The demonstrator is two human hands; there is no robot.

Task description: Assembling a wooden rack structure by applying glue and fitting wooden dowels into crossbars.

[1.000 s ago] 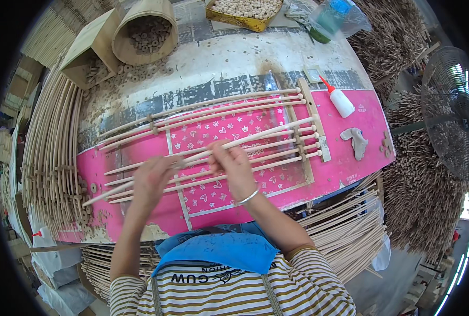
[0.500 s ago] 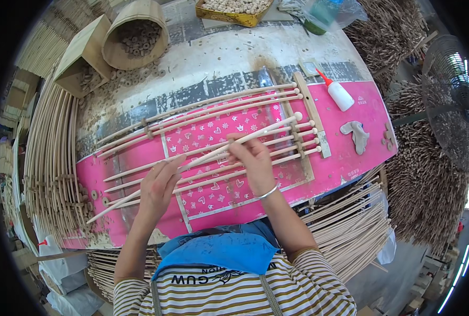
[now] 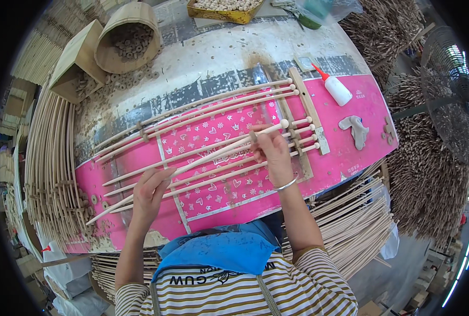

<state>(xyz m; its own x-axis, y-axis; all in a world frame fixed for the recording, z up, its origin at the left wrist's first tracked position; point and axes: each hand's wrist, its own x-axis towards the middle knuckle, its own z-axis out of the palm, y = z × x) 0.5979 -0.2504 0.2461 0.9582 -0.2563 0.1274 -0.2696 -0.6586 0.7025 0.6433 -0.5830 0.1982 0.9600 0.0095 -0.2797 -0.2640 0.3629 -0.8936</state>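
Slanting across the pink mat is a thin wooden stick point(image 3: 213, 155) with a ball knob point(image 3: 284, 124) at its right end. My left hand point(image 3: 149, 190) grips it left of the middle, fingers closed. Close to the knob, my right hand point(image 3: 274, 156) pinches a small wooden ring point(image 3: 253, 138) that sits around the stick. More knobbed sticks point(image 3: 218, 109) lie side by side beneath and beyond it. Their knobs are by a wooden stop bar point(image 3: 309, 105), and some carry rings too.
A white glue bottle point(image 3: 338, 90) with a red tip and a crumpled grey glove point(image 3: 354, 131) lie at the right. Far left are a wooden tub point(image 3: 101, 52) of rings and an open wooden box point(image 3: 79, 58). Bundled sticks point(image 3: 50, 158) stand at left; a fan point(image 3: 448, 89) is far right.
My right hand has moved right along the stick with the ring, nearer the knob. The stick's knob end has shifted slightly left and lower; my left hand still grips it.
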